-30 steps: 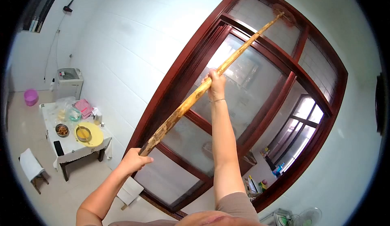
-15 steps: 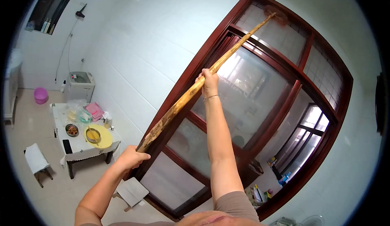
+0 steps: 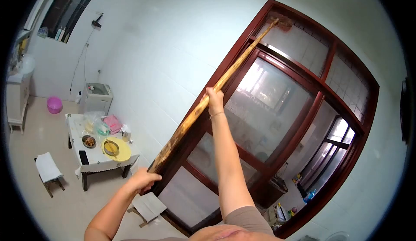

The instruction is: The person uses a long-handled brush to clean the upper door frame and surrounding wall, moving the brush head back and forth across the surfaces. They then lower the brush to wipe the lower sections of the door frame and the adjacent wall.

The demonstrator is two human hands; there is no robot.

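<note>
A long, rough wooden pole [image 3: 186, 123] slants from lower left up to the top of a dark red wooden sliding door [image 3: 253, 154]. Around its lower end my left hand [image 3: 143, 180] is closed, the thumb lying along the wood. My right hand [image 3: 215, 101] grips the pole near its middle, with that arm stretched upward. At the pole's tip is a brownish-red cloth or pad [image 3: 282, 23], against the upper left glass pane [image 3: 294, 41]. Its exact kind is hard to make out.
On the left a table [image 3: 97, 168] carries a yellow plate [image 3: 123, 151] with a pot, a bowl of food [image 3: 89, 141] and a phone [image 3: 83, 157]. Two stools [image 3: 50, 167] stand on the floor. Farther back are a washing machine [image 3: 96, 97] and a pink bucket [image 3: 54, 105].
The pole's tip and the cloth have moved left along the upper pane, toward its frame corner. My right hand has shifted left and slightly down; the view has turned a little.
</note>
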